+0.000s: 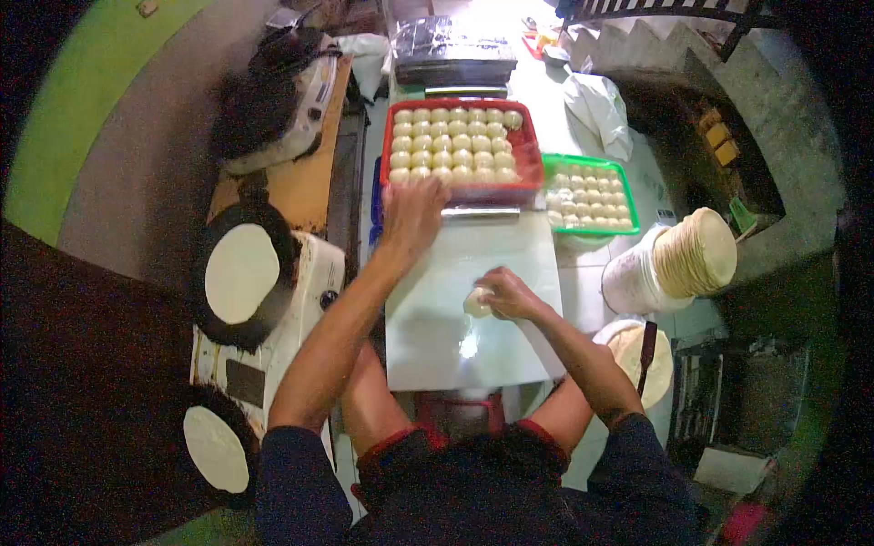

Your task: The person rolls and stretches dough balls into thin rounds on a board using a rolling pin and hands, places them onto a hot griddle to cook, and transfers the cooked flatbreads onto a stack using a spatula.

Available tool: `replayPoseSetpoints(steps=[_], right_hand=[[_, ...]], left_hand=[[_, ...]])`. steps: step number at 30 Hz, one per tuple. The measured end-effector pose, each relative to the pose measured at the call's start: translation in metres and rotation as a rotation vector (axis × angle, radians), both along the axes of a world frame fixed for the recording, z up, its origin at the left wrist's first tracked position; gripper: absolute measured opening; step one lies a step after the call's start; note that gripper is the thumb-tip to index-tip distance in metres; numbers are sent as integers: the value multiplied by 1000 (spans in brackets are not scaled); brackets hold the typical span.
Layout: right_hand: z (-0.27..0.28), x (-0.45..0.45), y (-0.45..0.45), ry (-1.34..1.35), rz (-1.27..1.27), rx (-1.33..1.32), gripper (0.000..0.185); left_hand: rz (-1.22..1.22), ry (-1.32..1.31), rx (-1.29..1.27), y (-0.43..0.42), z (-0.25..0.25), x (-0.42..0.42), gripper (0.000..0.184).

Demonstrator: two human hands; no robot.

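My right hand [510,293] has its fingers curled onto a pale dough ball [476,304] on the shiny white work board [419,341]. My left hand [414,214] reaches to the near left edge of a red tray [531,164], its fingertips at the front row of dough balls [442,146]. Those balls stand in rows and look smooth and glossy. Whether the left fingers grip a ball is hidden by the hand itself.
Left, two dark round griddles [282,273] carry flat dough rounds [241,273] on a white stove [319,268]. Right stand a green tray [628,187] of dough balls, a white bucket [631,278] with stacked flatbreads [706,255], and a tub [660,378] with a dark-handled tool [648,350].
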State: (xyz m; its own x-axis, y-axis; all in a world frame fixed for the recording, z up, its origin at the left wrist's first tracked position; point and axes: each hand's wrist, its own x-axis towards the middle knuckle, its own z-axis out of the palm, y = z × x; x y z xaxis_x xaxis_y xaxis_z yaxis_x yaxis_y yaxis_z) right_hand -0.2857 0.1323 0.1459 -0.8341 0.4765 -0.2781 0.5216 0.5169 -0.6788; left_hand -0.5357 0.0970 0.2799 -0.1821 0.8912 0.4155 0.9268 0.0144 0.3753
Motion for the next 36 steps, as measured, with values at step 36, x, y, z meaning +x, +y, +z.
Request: replayPoseSetpoints(steps=[36], right_hand=[[-24, -73, 4, 43, 51, 678, 71]], left_hand=[[-200, -55, -498, -222, -191, 172, 23]])
